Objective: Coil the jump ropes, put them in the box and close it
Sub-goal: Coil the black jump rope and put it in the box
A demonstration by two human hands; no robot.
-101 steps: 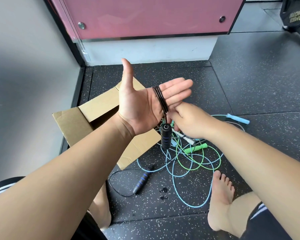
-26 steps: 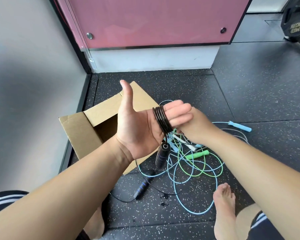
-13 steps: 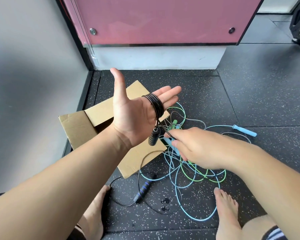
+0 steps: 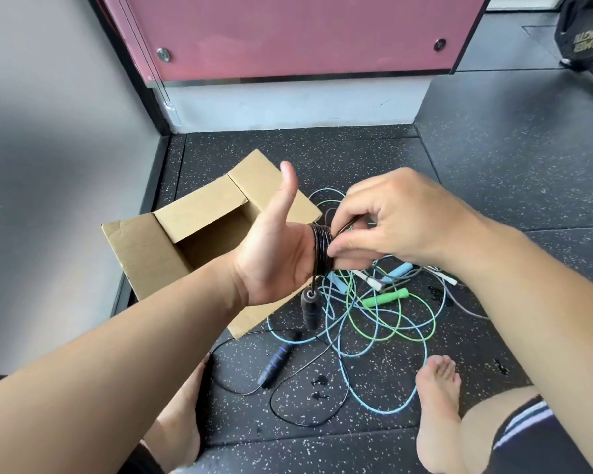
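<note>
Coiling step: the black rope (image 4: 322, 249) is wound round the left hand (image 4: 274, 265), which is held flat with the thumb up. The right hand (image 4: 391, 230) pinches its strand just beside. The next wrap likely needs slack drawn up.

black rope (image 4: 322, 249): coiled on left hand (image 4: 274, 265) | blue, green ropes (image 4: 386, 298): tangled | box (image 4: 141, 251): open

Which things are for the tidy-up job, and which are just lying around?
For the job:
black rope, wrapped round the left hand and pinched by the right hand
blue rope
green rope
white-handled rope
open box

Just there:
pink panel
black gear in the far corner
</note>
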